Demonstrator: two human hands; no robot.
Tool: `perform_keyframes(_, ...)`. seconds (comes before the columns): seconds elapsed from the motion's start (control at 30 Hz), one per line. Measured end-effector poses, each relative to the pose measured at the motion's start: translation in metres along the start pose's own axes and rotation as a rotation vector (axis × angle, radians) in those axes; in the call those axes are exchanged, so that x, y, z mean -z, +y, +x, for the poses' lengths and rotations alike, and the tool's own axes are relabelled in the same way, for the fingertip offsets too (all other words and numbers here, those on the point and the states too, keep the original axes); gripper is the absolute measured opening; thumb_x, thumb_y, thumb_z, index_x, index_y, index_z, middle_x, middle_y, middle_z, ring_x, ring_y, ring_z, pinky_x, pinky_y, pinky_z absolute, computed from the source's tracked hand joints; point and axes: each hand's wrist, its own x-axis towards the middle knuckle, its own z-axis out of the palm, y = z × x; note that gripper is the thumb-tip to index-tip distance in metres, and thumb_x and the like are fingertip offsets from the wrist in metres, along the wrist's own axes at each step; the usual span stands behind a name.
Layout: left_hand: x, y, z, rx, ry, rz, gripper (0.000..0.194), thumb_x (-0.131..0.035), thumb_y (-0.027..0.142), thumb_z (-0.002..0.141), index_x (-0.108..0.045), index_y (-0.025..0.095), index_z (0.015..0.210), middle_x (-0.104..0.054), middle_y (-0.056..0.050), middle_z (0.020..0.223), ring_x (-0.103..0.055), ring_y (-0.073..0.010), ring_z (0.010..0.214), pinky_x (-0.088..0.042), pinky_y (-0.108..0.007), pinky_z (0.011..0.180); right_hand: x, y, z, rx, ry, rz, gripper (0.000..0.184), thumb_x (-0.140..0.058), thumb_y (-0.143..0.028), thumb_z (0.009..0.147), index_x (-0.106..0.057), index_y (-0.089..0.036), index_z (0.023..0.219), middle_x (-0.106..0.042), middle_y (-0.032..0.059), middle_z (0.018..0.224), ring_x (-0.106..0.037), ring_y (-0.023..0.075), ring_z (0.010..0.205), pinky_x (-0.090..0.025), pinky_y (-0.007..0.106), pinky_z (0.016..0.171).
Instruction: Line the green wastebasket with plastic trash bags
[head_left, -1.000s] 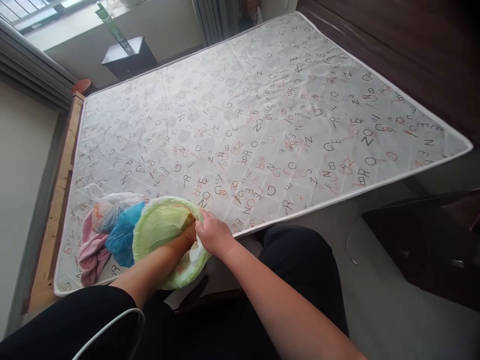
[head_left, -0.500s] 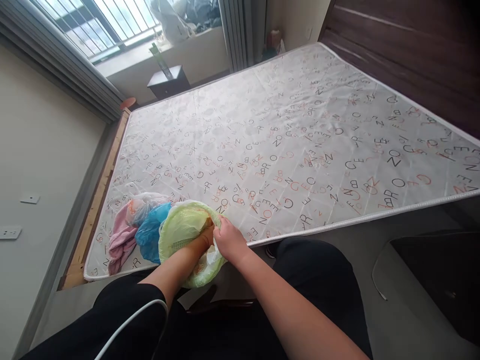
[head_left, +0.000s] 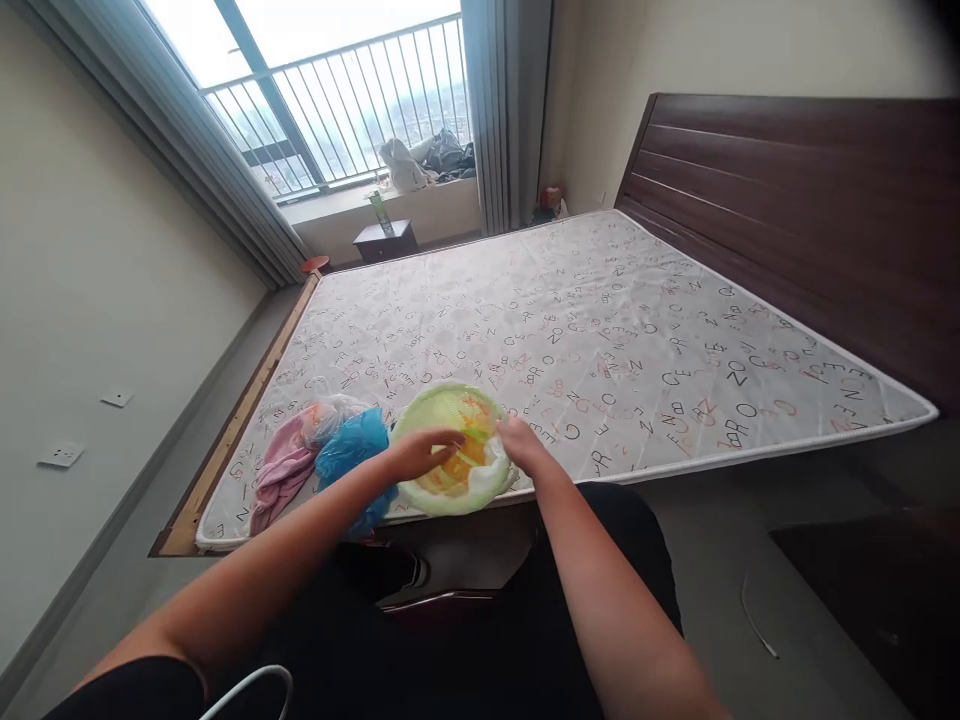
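Note:
A round, light green waste basket [head_left: 429, 484] with mesh-like walls leans at the near edge of the mattress, its mouth facing me. Inside it, orange-yellow material [head_left: 469, 455] shows, and white plastic [head_left: 487, 478] is bunched at its right side. My right hand [head_left: 521, 445] is closed on the basket's right rim. Over the mouth is my left hand [head_left: 424, 452], fingers stretched out and thumb apart, with nothing visible in it. Left of the basket lie a crumpled blue plastic bag [head_left: 351, 445], a clear plastic bag [head_left: 334, 412] and a pink cloth [head_left: 281, 465].
The letter-printed mattress [head_left: 480, 310] spans the middle, with a dark wooden headboard [head_left: 772, 210] at right. A small nightstand [head_left: 386, 240] stands beyond it near the window. A white cable [head_left: 757, 620] lies on the floor at right; another white cable [head_left: 251, 685] crosses my lap.
My left hand has come up out of the basket, where it was reaching deep inside. The basket's mouth now faces me more. My view has tilted up, showing more window and headboard.

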Motion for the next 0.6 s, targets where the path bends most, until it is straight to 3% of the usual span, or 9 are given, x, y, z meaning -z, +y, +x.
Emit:
perform_keyframes(0.07,0.032,-0.004,-0.021,-0.009,0.313,-0.205,0.05,-0.051,0.057,0.096,-0.069,0.017,0.12,-0.076,-0.015,0.115,-0.073,-0.027,0.104,-0.057,-0.045,0.096,0.013,0.002,0.005,-0.06,0.11,0.027,0.038,-0.052,-0.041,0.092,-0.072,-0.013,0.108,-0.077,0.0108,0.101,-0.069,0.022,0.091,-0.052,0.028,0.08)
perform_keyframes(0.13,0.052,-0.027,-0.048,0.085,0.651,-0.381,0.055,-0.054,0.061,0.092,-0.064,0.017,0.123,-0.076,-0.013,0.109,-0.074,-0.0252,0.099,-0.058,-0.046,0.094,0.017,0.002,0.009,-0.09,0.179,0.014,0.041,-0.046,-0.04,0.094,-0.071,-0.012,0.111,-0.076,0.0131,0.104,-0.07,0.0224,0.091,-0.052,0.028,0.077)
perform_keyframes(0.2,0.053,-0.063,-0.075,0.294,0.742,-0.322,0.06,-0.062,0.063,0.084,-0.063,0.016,0.121,-0.076,-0.013,0.106,-0.074,-0.026,0.095,-0.059,-0.045,0.09,0.015,0.0,0.012,-0.102,0.219,-0.017,0.044,-0.04,-0.039,0.096,-0.069,-0.012,0.115,-0.075,0.0148,0.109,-0.07,0.0231,0.095,-0.052,0.029,0.079)
perform_keyframes(0.27,0.035,-0.1,-0.096,0.428,0.7,-0.159,0.06,-0.065,0.061,0.078,-0.065,0.016,0.117,-0.076,-0.014,0.105,-0.073,-0.0293,0.099,-0.058,-0.047,0.092,0.009,-0.002,0.014,-0.117,0.247,-0.06,0.044,-0.037,-0.037,0.097,-0.067,-0.013,0.118,-0.074,0.0154,0.113,-0.07,0.0238,0.1,-0.051,0.03,0.083)
perform_keyframes(0.37,-0.004,-0.135,-0.102,0.392,0.602,0.027,0.044,-0.057,0.049,0.084,-0.068,0.018,0.112,-0.074,-0.015,0.115,-0.07,-0.0299,0.11,-0.054,-0.046,0.099,-0.001,-0.004,0.016,-0.124,0.26,-0.122,0.043,-0.037,-0.034,0.097,-0.066,-0.014,0.122,-0.072,0.0157,0.117,-0.068,0.0247,0.108,-0.05,0.031,0.091)
perform_keyframes(0.47,-0.027,-0.14,-0.071,0.264,0.431,0.166,0.036,-0.047,0.037,0.09,-0.071,0.018,0.11,-0.07,-0.014,0.126,-0.065,-0.028,0.12,-0.054,-0.042,0.102,-0.007,-0.006,0.018,-0.126,0.254,-0.157,0.042,-0.038,-0.033,0.097,-0.065,-0.015,0.124,-0.071,0.0156,0.121,-0.066,0.0251,0.113,-0.049,0.031,0.095)
perform_keyframes(0.6,-0.025,-0.136,-0.005,0.219,0.165,0.299,0.027,-0.053,0.02,0.082,-0.075,0.018,0.097,-0.073,-0.012,0.118,-0.065,-0.0269,0.113,-0.053,-0.039,0.1,-0.007,-0.01,0.022,-0.148,0.254,-0.16,0.041,-0.039,-0.031,0.096,-0.063,-0.015,0.126,-0.07,0.0159,0.124,-0.066,0.0254,0.114,-0.049,0.031,0.095)
